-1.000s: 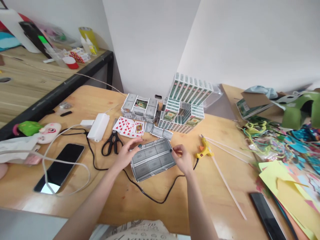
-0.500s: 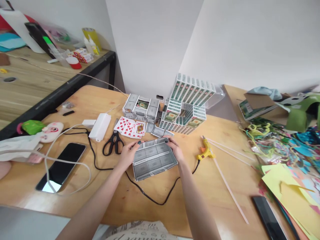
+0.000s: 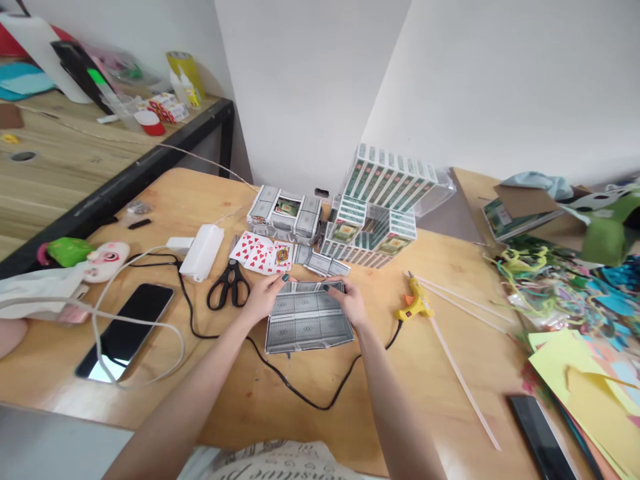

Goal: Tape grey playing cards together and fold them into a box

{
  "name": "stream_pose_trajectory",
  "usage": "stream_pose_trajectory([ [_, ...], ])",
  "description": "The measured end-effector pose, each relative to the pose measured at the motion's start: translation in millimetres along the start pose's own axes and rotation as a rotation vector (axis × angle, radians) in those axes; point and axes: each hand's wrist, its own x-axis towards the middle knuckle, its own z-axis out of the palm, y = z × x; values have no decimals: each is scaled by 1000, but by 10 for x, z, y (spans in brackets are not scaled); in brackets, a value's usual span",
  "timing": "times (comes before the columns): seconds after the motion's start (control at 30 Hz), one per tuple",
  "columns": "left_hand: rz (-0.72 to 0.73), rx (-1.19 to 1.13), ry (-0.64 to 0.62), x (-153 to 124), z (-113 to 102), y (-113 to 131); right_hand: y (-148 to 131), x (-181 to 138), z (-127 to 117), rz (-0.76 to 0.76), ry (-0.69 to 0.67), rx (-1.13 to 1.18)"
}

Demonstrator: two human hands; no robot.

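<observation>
A shallow tray made of grey-backed playing cards (image 3: 309, 317) is held before me above the table. My left hand (image 3: 264, 298) grips its far left corner, and my right hand (image 3: 351, 301) closes on the far right corner with the thumb over the rim. Just beyond it, loose playing cards (image 3: 263, 254) lie fanned face up, with a few face-down cards (image 3: 327, 264) beside them. A box built of cards (image 3: 285, 215) stands behind these. Black-handled scissors (image 3: 229, 285) rest left of my left hand. To the right lies a yellow glue gun (image 3: 416, 302).
Boxed card decks (image 3: 383, 180) are stacked at the back. A phone (image 3: 127, 330) and a white power adapter (image 3: 202, 253) lie left; the glue gun's black cable (image 3: 310, 402) loops in front. Glue sticks (image 3: 465, 383), craft scraps (image 3: 545, 287) and coloured paper (image 3: 575, 373) occupy the right.
The card tray has levelled out slightly, its near edge now closer to horizontal. My right thumb has moved inward over the rim. Both hands still hold it.
</observation>
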Motion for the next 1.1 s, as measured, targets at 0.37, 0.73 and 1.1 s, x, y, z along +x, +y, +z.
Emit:
stream_pose_trajectory([
  [0.37,19,-73,-141,101,-127,80,-62,-168,-72,-33,72,-76],
  [0.73,145,-417,-156,-199,11,-55,122,-498,-56,-209,226,99],
  [1.1,271,244,-565,-214,-363,145,197,-866,-309,-301,-149,-423],
])
